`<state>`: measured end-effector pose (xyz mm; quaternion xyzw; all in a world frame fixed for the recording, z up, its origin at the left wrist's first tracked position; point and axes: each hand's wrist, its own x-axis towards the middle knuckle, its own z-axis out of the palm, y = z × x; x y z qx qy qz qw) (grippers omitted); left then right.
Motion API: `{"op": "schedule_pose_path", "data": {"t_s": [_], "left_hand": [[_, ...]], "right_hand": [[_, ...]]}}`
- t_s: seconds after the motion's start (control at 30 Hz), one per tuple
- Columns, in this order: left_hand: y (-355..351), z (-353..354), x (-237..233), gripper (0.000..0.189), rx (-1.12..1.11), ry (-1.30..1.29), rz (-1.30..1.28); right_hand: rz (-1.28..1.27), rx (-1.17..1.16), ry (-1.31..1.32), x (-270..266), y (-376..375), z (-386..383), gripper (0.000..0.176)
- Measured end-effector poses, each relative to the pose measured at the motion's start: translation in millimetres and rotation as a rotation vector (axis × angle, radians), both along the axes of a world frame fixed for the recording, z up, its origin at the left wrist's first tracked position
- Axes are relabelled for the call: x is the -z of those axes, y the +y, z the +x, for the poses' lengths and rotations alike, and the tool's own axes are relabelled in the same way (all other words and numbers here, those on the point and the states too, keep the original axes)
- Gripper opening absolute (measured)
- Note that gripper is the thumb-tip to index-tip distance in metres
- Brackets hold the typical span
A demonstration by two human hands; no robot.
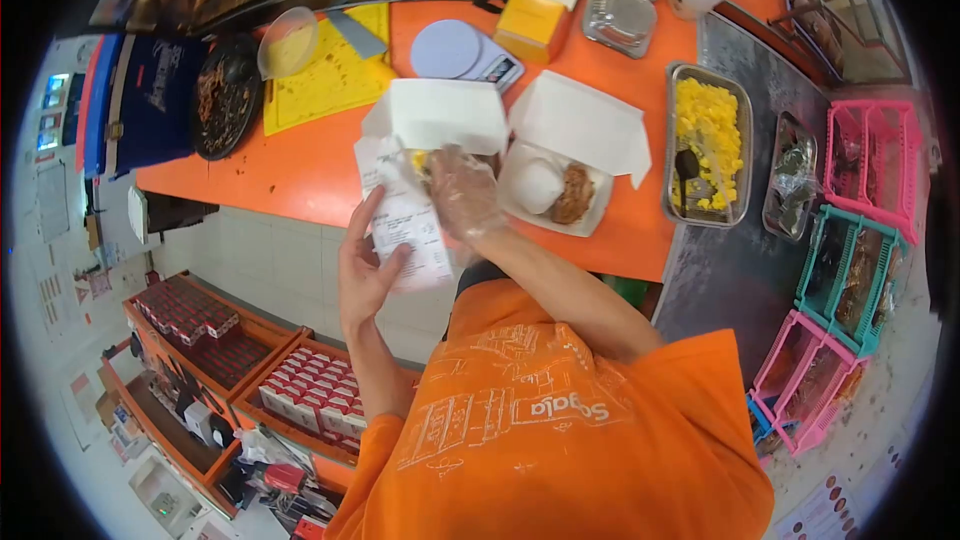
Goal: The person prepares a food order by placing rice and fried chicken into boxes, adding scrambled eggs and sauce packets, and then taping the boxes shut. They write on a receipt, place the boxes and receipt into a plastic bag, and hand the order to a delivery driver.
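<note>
My left hand [372,265] holds a printed paper receipt [408,230] between thumb and fingers, in front of the counter's edge. My right hand [463,190], in a clear plastic glove, reaches over the front of an open white box [447,112]; its fingertips are partly hidden, and I cannot make out what they hold. A little yellow food shows beside them. To the right, a second open white box [580,125] holds a white round mound [537,185] and a brown piece of food [573,194].
On the orange counter [300,178] lie a yellow cutting board [330,75], a scale [465,52] and a black pan [226,98]. At the right are a tray of yellow food [708,145], a foil tray [790,175] and coloured baskets [850,275]. Clear containers [618,20] stand behind.
</note>
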<state>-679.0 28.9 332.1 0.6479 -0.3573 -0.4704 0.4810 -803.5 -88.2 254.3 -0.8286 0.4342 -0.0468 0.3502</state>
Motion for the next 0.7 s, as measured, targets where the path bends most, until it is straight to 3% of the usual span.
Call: {"op": "schedule_pose_path", "data": {"t_s": [0.03,0.07,0.1,0.17,0.23,0.43,0.5,0.57,0.63,0.7], "left_hand": [[0.7,6.1,-5.1,0.077,0.070,0.024,-0.070],[1.1,10.1,-9.4,0.077,0.061,0.030,-0.078],[0.4,12.6,-13.4,0.081,0.099,0.082,-0.112],[-5.4,21.5,-21.6,0.088,0.195,0.147,-0.170],[-13.5,25.6,-28.9,0.088,0.252,0.183,-0.204],[-55.0,-4.4,-51.2,0.087,0.517,0.286,-0.279],[-67.5,-30.6,-51.9,0.084,0.592,0.343,-0.284],[-81.3,-58.5,-52.2,0.076,0.820,0.225,-0.318],[-87.0,-101.9,-65.0,0.073,0.866,0.265,-0.286],[-93.0,-147.1,-74.5,0.070,0.924,0.295,-0.239]], "right_hand": [[-0.235,-0.038,0.091,16.5,7.1,24.9,0.038],[-0.243,-0.047,0.096,61.6,21.9,48.5,0.038],[0.300,0.157,-0.548,62.6,27.4,63.7,0.041],[0.354,0.139,-0.589,67.4,33.2,49.8,0.037],[0.369,0.195,-0.601,14.7,21.8,23.6,0.033],[0.552,0.600,-0.970,-107.8,14.5,-91.1,0.024],[0.540,0.615,-1.017,-125.7,20.9,-122.9,0.022],[0.557,0.588,-0.984,-140.9,21.3,-155.2,0.021],[0.570,0.899,-1.269,-153.6,28.4,-181.8,0.018],[0.565,0.941,-1.399,-146.7,35.9,-224.9,0.018]]}}
